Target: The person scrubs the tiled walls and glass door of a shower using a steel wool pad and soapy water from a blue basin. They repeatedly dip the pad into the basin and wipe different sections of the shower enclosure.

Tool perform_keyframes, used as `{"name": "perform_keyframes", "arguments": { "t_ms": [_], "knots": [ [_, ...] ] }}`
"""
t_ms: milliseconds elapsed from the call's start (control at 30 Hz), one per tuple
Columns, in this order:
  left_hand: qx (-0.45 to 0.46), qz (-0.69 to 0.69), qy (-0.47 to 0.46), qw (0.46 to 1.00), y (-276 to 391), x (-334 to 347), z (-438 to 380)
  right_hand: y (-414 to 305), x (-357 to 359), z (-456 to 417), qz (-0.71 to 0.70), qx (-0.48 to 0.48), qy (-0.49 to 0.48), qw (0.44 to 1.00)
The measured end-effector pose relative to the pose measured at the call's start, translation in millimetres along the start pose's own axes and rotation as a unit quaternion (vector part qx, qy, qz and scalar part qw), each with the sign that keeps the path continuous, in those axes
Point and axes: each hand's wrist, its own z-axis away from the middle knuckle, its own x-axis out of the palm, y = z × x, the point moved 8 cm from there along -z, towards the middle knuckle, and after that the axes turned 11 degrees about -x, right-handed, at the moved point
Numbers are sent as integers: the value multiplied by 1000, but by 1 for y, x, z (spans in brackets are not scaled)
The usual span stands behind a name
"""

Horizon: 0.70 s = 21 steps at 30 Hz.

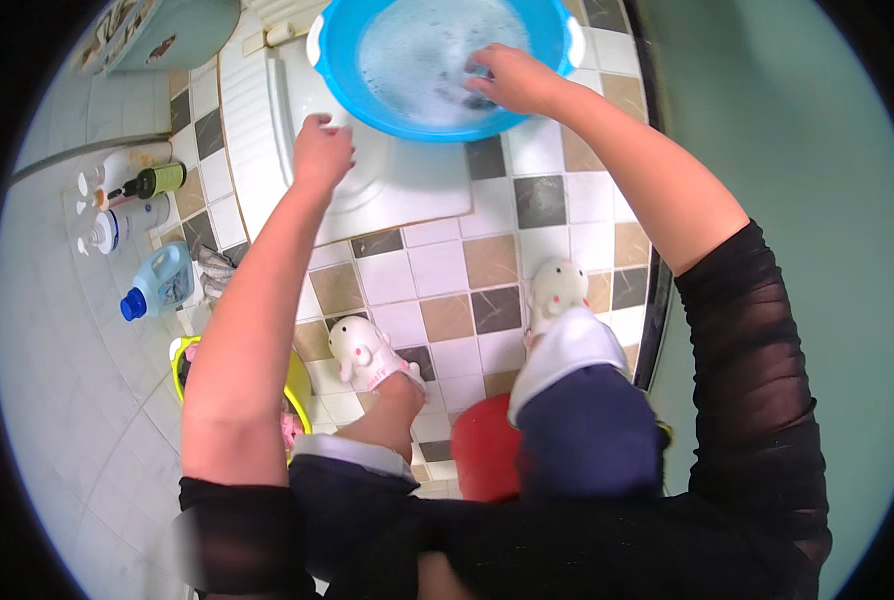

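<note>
A blue plastic basin point(409, 129) with white handles holds sudsy water point(417, 60), with something dark, too blurred to name, in the suds near my right hand. My right hand point(514, 79) is over the basin's near right part, its fingers curled down towards the suds; whether they grip anything cannot be told. To the left of the basin, my left hand point(323, 154) hovers over a white ceramic squat-toilet surround point(417, 187), fingers apart and holding nothing.
Pump bottles point(162, 180) and a blue detergent bottle point(169, 277) stand along the left wall, near a grey cloth point(214, 270). A yellow-green basket point(297, 390) holds clothes. A red plastic stool or bucket point(484, 450) is beneath me. My slippers point(368, 349) rest on checkered tiles.
</note>
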Motion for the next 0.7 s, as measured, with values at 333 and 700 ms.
{"name": "perform_keyframes", "arguments": {
  "t_ms": [333, 700],
  "knots": [
    [6, 21, -25, 999, 23, -54, 128, -19, -95, 124, -155, -23, 147, 977],
    [-5, 149, -64, 987, 8, -57, 236, -15, -83, 208, -204, 39, 150, 967]
  ]
}}
